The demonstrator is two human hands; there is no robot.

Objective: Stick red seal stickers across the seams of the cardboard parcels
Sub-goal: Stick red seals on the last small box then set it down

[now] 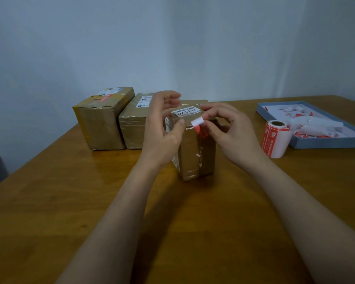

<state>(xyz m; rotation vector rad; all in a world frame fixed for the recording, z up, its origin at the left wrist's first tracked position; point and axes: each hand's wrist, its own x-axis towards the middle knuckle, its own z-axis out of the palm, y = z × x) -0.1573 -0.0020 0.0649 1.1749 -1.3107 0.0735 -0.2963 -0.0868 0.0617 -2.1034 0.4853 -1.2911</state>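
fingers (208, 121) of my right hand (232, 134) pinch a red seal sticker (200, 128) at the near top edge of the central parcel (193, 152); left hand (164, 124) beside it, fingers loosely curled, thumb on that edge; sticker roll (275, 138) to the parcel's right on the tabletop (49, 201).

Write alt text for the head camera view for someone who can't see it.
A person's right hand pinches a red seal sticker over a small cardboard parcel on a wooden table, left hand raised beside it. Two more parcels sit behind, a sticker roll to the right.
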